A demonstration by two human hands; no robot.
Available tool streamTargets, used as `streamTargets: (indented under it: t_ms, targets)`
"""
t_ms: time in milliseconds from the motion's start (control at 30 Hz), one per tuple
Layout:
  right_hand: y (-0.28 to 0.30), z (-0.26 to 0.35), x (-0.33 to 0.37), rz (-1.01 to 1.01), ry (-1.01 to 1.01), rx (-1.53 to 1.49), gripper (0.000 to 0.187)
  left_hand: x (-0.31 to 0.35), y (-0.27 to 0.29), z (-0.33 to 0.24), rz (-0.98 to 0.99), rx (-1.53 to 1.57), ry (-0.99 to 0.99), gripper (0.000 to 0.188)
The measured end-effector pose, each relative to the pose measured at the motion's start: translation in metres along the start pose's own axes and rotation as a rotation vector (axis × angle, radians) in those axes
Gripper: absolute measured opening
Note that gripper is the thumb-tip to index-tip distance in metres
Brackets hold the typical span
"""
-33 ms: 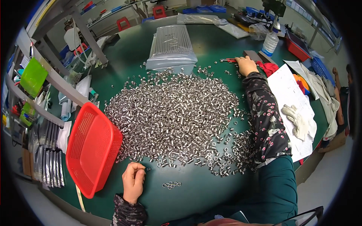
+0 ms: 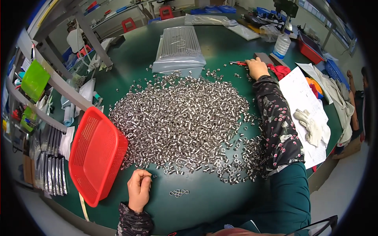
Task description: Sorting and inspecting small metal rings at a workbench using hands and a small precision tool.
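A broad heap of small shiny metal rings (image 2: 181,122) covers the middle of the green table. At its near left edge rests my left hand (image 2: 139,192), fingers curled and thumb pressed against them; whatever they may hold is hidden. A tiny piece or two lies just beside its fingertips. To the right of the hand, several rings (image 2: 179,193) sit grouped on the table. My right hand (image 2: 258,69) reaches past the heap's far right and is closed over a slim red-handled tool (image 2: 238,63), whose end pokes out leftward; its kind is unclear.
A red perforated basket (image 2: 94,157) leans tilted left of the heap. Behind the heap lies a clear bag of grey tubes (image 2: 179,47). On the right are papers (image 2: 303,98), a white glove (image 2: 309,126), a red cloth (image 2: 280,71) and a bottle (image 2: 282,45).
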State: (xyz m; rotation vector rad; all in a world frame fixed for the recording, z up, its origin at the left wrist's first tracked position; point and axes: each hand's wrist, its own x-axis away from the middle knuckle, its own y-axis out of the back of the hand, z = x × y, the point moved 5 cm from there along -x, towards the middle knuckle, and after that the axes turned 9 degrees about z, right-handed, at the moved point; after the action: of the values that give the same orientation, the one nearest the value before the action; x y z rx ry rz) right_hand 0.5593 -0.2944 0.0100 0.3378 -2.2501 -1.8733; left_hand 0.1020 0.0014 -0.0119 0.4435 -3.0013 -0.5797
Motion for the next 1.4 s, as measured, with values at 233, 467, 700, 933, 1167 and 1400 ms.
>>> streamTargets:
  t_ms: [233,467,700,933,1167,1400]
  targets:
    - [0.004,-0.004,0.012,-0.016,0.015,-0.066,0.025,0.002,-0.003,-0.001,0.022,0.012,-0.045,0.006]
    - [0.061,-0.021,0.063,-0.107,-0.035,-0.518,0.032,0.002,0.004,0.004,0.032,0.043,-0.107,0.007]
    - [0.104,0.068,0.216,0.094,0.36,-1.472,0.027,-0.008,0.005,-0.002,0.042,0.51,-0.231,0.012]
    - [0.091,0.174,0.311,0.059,0.6,-1.402,0.031,-0.009,-0.022,-0.005,0.243,1.07,-0.095,0.011]
    - [0.061,0.207,0.331,0.014,0.678,-1.17,0.023,-0.008,-0.007,0.009,0.219,1.168,-0.083,0.014]
    - [0.055,0.216,0.338,0.084,0.766,-1.07,0.021,-0.011,-0.009,0.008,0.269,1.135,-0.09,0.014]
